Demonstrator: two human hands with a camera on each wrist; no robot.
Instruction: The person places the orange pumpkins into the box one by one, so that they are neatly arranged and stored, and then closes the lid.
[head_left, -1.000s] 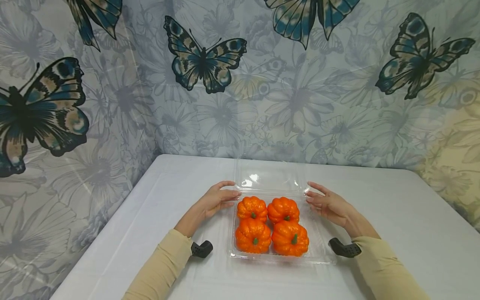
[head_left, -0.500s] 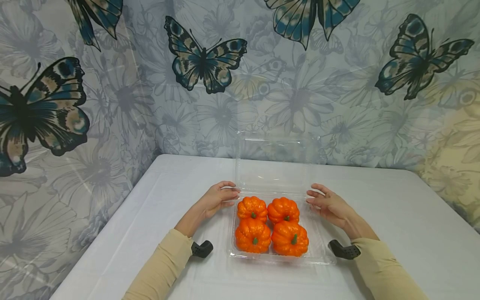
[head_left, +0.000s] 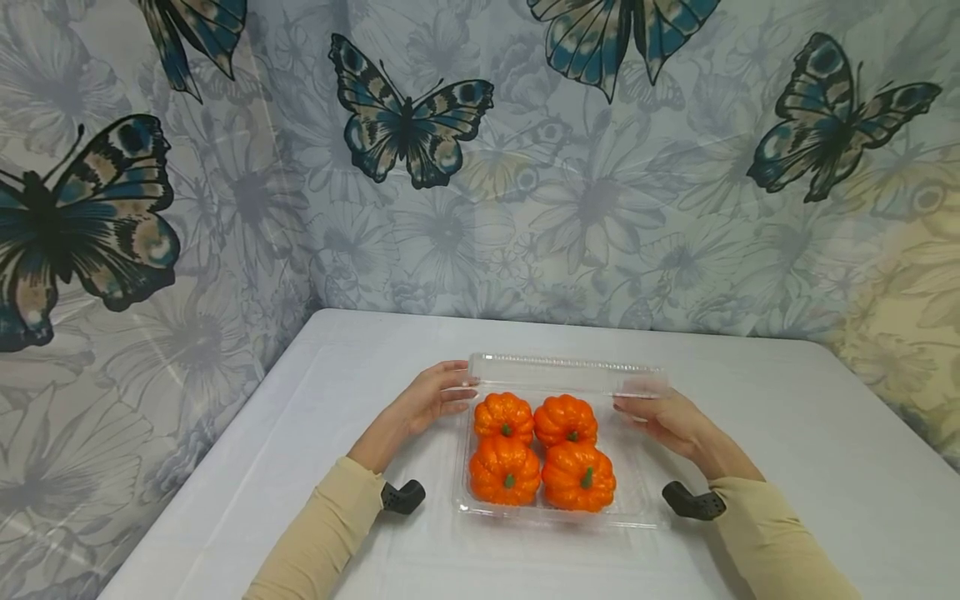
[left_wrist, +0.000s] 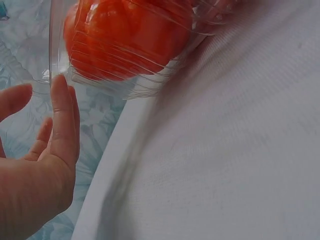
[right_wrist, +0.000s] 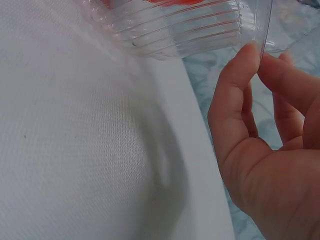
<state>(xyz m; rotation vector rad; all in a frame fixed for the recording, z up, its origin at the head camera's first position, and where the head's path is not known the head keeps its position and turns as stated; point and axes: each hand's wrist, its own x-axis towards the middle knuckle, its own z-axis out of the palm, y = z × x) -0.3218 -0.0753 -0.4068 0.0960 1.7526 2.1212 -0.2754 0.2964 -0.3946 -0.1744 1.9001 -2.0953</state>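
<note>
A clear plastic clamshell box (head_left: 639,515) holds several orange pumpkins (head_left: 504,472) in a square on the white table. Its hinged lid (head_left: 562,372) hangs low and nearly level over the back pumpkins. My left hand (head_left: 431,398) is at the lid's left end, fingers straight; in the left wrist view the forefinger (left_wrist: 62,115) touches the lid's edge beside a pumpkin (left_wrist: 125,35), with the thumb apart. My right hand (head_left: 663,415) pinches the lid's right corner; in the right wrist view the thumb (right_wrist: 240,85) and fingers close on the clear rim next to the ribbed box wall (right_wrist: 190,30).
The white table (head_left: 810,425) stands in a corner against a butterfly-and-flower backdrop (head_left: 408,125) behind and on the left. Black wrist camera mounts (head_left: 402,497) sit by both sleeves, close to the box's front corners. Bare tabletop lies to either side of the box.
The lid has swung down from upright to nearly level over the back pumpkins. Both hands stayed at its ends; the right hand has closed on the corner.
</note>
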